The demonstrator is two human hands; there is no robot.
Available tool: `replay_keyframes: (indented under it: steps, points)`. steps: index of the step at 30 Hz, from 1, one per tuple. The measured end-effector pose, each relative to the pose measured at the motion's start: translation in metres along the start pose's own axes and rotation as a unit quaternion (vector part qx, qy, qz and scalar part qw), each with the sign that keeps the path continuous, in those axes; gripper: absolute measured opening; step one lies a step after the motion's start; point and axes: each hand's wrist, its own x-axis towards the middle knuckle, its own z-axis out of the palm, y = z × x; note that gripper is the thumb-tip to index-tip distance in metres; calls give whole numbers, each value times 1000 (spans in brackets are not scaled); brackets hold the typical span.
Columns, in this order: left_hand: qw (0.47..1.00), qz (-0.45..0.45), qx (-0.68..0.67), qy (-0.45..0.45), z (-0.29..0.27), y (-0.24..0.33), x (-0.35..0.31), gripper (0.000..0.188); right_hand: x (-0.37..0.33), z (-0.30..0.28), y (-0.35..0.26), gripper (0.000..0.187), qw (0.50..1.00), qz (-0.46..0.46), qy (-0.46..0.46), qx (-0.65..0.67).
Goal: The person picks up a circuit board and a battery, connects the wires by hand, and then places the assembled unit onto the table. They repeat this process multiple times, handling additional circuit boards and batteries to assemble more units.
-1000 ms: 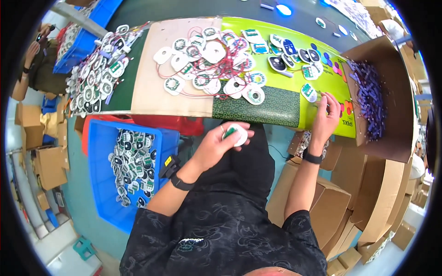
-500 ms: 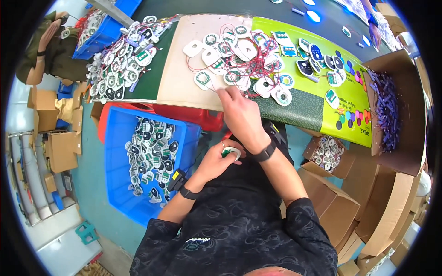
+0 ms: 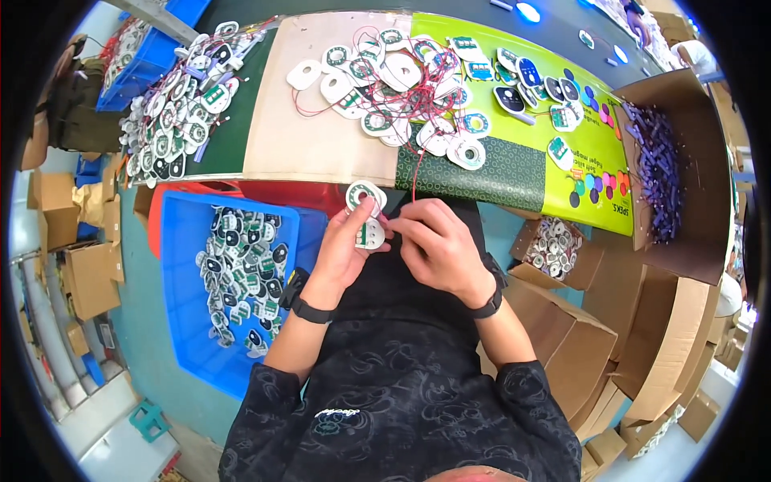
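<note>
My left hand (image 3: 340, 251) grips two joined-looking white plastic pieces over my lap, near the table's front edge. The upper, a white ring-shaped part (image 3: 356, 191), shows a green circuit board around its hole; the lower white housing (image 3: 373, 236) carries a green board too. Close beside them, my right hand (image 3: 442, 249) is closed, thumb and fingers pinching a thin red wire (image 3: 415, 178) that runs up toward the table. Its fingertips meet the edge of the white pieces. On the table lies a tangled pile of similar white parts with red wires (image 3: 401, 72).
A blue bin (image 3: 181, 321) of white and black board parts stands at my left. At right are a cardboard box of purple cylinders (image 3: 657, 169) and a smaller box of white parts (image 3: 554, 247). Another heap of parts (image 3: 173, 128) covers the table's left end.
My right hand has come back from the pile to my left hand, bringing a wired white part. My left hand has risen and now holds two white pieces instead of one.
</note>
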Motion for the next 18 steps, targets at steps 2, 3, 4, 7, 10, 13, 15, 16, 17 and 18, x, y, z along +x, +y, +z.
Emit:
replay_keyframes:
  steps: [2, 3, 4, 7, 10, 13, 15, 16, 17, 18]
  points:
    - [1000, 29, -1, 1, -3, -9, 0, 28, -10, -1, -4, 26, 997, 59, 41, 26]
    - [1000, 24, -1, -1, 1, -16, -3, 28, -16, -4, -5, 28, 989, 111, 60, 71]
    - [996, 59, 56, -23, 6, -24, -8, 25, -18, 4, -3, 31, 965, 167, 133, 152]
    - [983, 90, 151, -48, 17, -40, -21, 18, -11, 8, 0, 42, 824, 324, 229, 404]
    - [977, 110, 171, -65, 20, -58, -24, 19, 2, -3, -1, 39, 781, 370, 247, 439]
    - [976, 98, 178, -78, 12, -67, -24, 22, -4, -18, 15, 25, 775, 418, 116, 460]
    - [967, 100, 212, -98, 7, -63, -19, 26, -10, -26, 24, 21, 784, 419, 165, 427]
    - [963, 103, 233, -91, 6, -59, -19, 25, -11, -31, 27, 20, 798, 423, 179, 390]
    - [958, 107, 254, -84, 6, -55, -18, 24, -14, -39, 30, 20, 794, 433, 184, 386]
    - [957, 104, 262, -67, 7, -50, -16, 26, -17, -45, 33, 21, 802, 438, 176, 365]
